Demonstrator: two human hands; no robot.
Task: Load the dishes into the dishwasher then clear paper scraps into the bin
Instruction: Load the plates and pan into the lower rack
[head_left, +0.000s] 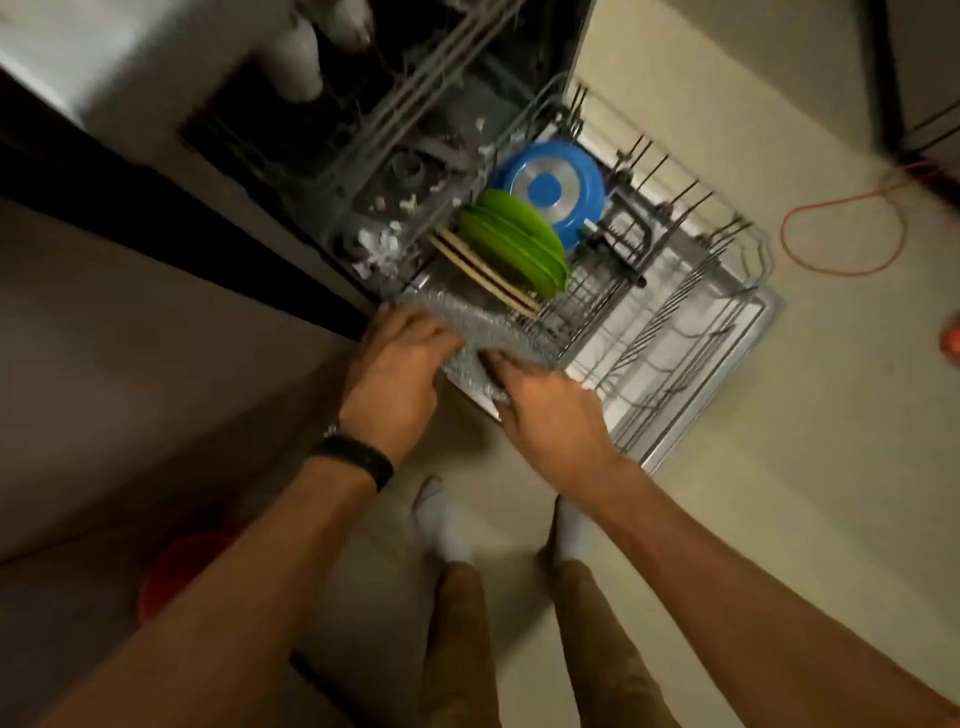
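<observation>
Both hands hold a silvery, dimpled flat tray (483, 338) over the near left corner of the grey wire lower rack (701, 322), probably to stand it upright beside the green plastic plates (514, 244), which sit on edge between the tines. The left hand (400, 358) curls its fingers over the tray's left edge. The right hand (550, 410) lays its fingers on the near edge, but the blur hides whether they clasp it.
</observation>
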